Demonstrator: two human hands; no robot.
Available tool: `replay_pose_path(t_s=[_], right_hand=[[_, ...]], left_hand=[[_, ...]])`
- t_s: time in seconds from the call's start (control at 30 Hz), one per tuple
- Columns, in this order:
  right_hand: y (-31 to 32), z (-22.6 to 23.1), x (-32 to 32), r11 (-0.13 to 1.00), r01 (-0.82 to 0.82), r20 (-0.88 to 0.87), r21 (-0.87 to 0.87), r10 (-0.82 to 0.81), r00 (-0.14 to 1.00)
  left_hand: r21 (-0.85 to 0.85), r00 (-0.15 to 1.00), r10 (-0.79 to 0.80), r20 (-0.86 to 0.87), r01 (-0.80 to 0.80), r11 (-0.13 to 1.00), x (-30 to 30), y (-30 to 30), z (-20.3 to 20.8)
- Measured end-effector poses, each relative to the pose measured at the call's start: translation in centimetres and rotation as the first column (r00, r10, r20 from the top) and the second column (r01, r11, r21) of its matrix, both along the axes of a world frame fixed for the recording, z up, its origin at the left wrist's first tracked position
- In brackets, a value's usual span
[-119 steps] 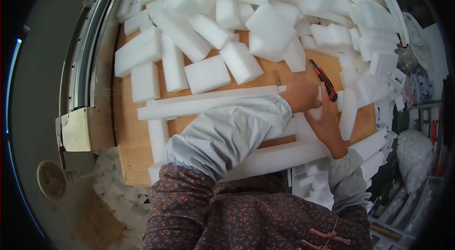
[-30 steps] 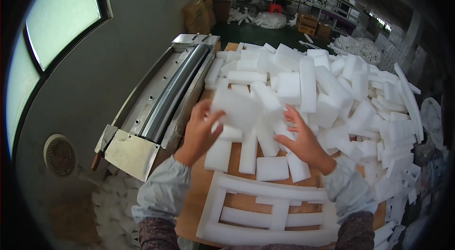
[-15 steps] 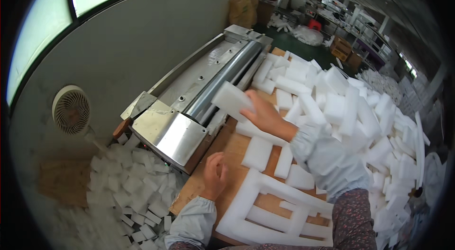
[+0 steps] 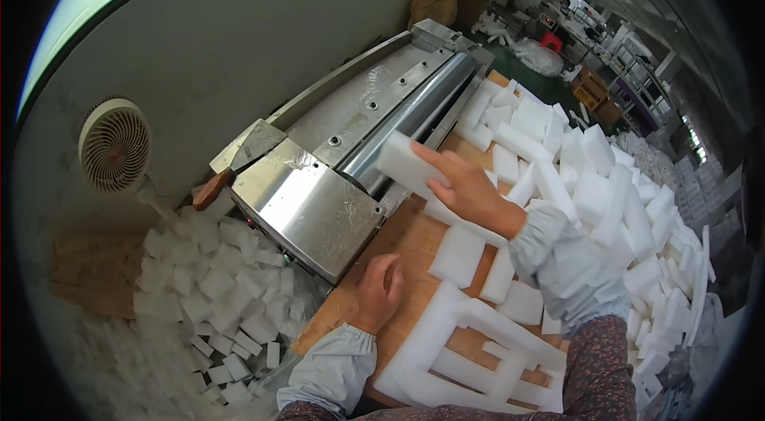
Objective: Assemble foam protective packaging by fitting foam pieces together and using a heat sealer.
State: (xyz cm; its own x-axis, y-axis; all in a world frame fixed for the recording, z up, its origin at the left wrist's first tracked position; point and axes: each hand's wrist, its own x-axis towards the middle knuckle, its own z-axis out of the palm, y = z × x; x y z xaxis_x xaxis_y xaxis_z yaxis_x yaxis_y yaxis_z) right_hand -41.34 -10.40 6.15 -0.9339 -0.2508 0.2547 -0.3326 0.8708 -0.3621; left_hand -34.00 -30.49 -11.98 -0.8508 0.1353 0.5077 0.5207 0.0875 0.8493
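Observation:
A white foam block [image 4: 404,165] is in my right hand [image 4: 470,188], its far end at the metal roller [image 4: 362,168] of the machine. The index finger stretches along the block's upper edge and the thumb lies against its side. My left hand [image 4: 378,293] is over the wooden tabletop [image 4: 410,239], close to the machine's near corner, with its fingers curled and nothing showing in them. Between the hands and my body lies a white foam frame [image 4: 398,361] with rectangular openings. A square foam piece [image 4: 457,256] sits beyond it.
Many loose foam blocks [image 4: 594,190] are heaped along the right side of the table. Small foam pieces [image 4: 215,281] fill the area below the machine at left. A wood-handled tool [image 4: 213,190] lies on the machine's left end, near a fan [image 4: 115,146].
The whole view has shifted, so the machine appears lower and further right. My right hand still has the foam block at the roller, its index finger now straighter. My left hand stays curled.

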Motion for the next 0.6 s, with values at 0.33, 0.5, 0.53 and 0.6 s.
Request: replay_pose_path(t_s=[0.33,0.5,0.53,0.6], right_hand=[[-5.0,-2.6,-10.2,0.952,0.036,-0.201,-0.304,-0.101,0.974],[-2.9,-3.3,-4.9,0.986,0.062,-0.182,-0.153,-0.09,0.979],[-1.8,-2.7,-3.1,0.989,0.074,-0.124,-0.127,-0.09,0.988],[0.1,-1.3,-0.2,0.99,0.09,-0.062,-0.108,-0.097,0.993]], left_hand=[[0.019,0.992,-0.04,0.123,0.038,0.999,-0.1,0.8,-2.2],[0.088,0.965,-0.106,0.24,0.087,0.992,0.5,1.1,-1.6],[0.089,0.965,-0.116,0.237,0.097,0.991,0.5,1.2,-1.6],[0.061,0.97,-0.101,0.22,0.089,0.994,0.6,1.4,-1.6]])
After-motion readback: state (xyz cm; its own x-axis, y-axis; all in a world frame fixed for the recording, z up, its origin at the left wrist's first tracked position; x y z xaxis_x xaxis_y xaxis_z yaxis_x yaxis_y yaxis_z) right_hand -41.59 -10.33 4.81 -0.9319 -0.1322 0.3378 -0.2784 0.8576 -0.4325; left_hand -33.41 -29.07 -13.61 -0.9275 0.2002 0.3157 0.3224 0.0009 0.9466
